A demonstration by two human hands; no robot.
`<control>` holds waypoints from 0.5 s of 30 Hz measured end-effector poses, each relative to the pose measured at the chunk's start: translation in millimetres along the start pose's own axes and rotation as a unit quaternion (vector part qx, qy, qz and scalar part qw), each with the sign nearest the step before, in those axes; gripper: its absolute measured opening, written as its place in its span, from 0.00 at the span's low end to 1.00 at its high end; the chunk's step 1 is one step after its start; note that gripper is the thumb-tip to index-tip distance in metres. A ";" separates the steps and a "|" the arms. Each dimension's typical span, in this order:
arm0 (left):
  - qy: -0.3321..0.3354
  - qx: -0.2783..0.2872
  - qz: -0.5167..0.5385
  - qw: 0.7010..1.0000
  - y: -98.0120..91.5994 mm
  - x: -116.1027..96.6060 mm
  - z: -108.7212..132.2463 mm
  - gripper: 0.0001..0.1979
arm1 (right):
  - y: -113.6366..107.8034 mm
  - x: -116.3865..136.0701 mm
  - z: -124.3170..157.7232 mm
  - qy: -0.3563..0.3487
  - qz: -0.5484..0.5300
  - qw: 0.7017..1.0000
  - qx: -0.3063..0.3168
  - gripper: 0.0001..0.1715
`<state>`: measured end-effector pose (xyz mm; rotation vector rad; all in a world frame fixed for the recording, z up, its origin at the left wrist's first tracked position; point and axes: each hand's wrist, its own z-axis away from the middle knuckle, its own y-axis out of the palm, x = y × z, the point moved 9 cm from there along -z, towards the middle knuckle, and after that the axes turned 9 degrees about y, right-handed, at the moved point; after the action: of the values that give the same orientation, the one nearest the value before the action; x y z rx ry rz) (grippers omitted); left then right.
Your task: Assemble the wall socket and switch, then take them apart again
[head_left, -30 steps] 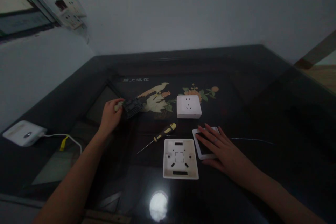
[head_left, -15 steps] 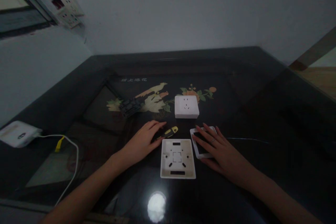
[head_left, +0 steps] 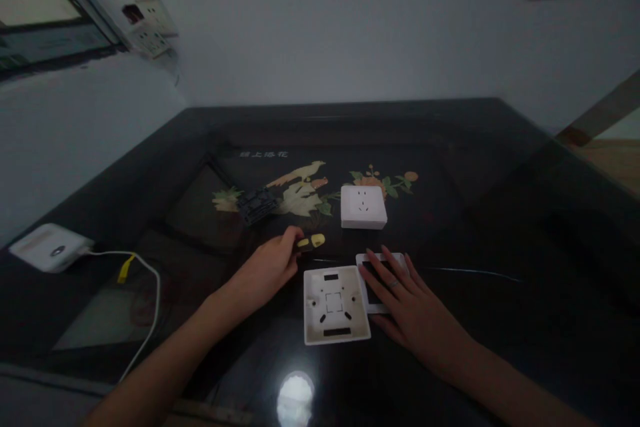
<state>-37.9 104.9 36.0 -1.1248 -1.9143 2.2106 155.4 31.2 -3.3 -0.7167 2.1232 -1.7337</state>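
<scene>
My left hand (head_left: 270, 267) is closed around a yellow-and-black tool that looks like a screwdriver (head_left: 317, 240); its yellow end sticks out to the right and its tip is hidden. My right hand (head_left: 407, 293) lies with fingers spread over a white rectangular frame (head_left: 360, 259) with a dark opening. That frame touches the right edge of a white socket back box (head_left: 334, 303), which lies open side up between my hands. Beyond them stands a white box with a socket face (head_left: 363, 205). A black slotted plastic part (head_left: 257, 204) lies at the back left.
The glossy dark table (head_left: 475, 213) has a bird and flower picture on it. At left lies a white device (head_left: 47, 248) with a white cable (head_left: 157, 300) and yellow tag (head_left: 126, 269). A thin line, perhaps wire (head_left: 475, 272), lies at right. Wall sockets (head_left: 150, 33) are behind.
My left hand has closed on the screwdriver and shifted it a little left. My right hand and the white frame have moved slightly down and left, against the back box.
</scene>
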 end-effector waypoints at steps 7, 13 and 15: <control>-0.008 0.017 0.077 0.997 -23.9 9.7 21.8 0.10 | 14.2 29.6 -34.8 0.029 -0.048 0.998 0.026 0.37; -0.041 0.079 0.103 0.991 -23.9 41.8 38.4 0.16 | 21.7 59.7 -83.4 0.018 -0.055 0.997 0.040 0.37; -0.050 0.102 0.106 0.988 -21.2 50.8 42.8 0.13 | 23.9 65.0 -103.9 0.022 -0.059 0.997 0.044 0.37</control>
<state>-106.7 96.1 28.7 -1.2569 -1.6171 2.5504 42.2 83.6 1.4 -0.7995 2.0558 -1.9078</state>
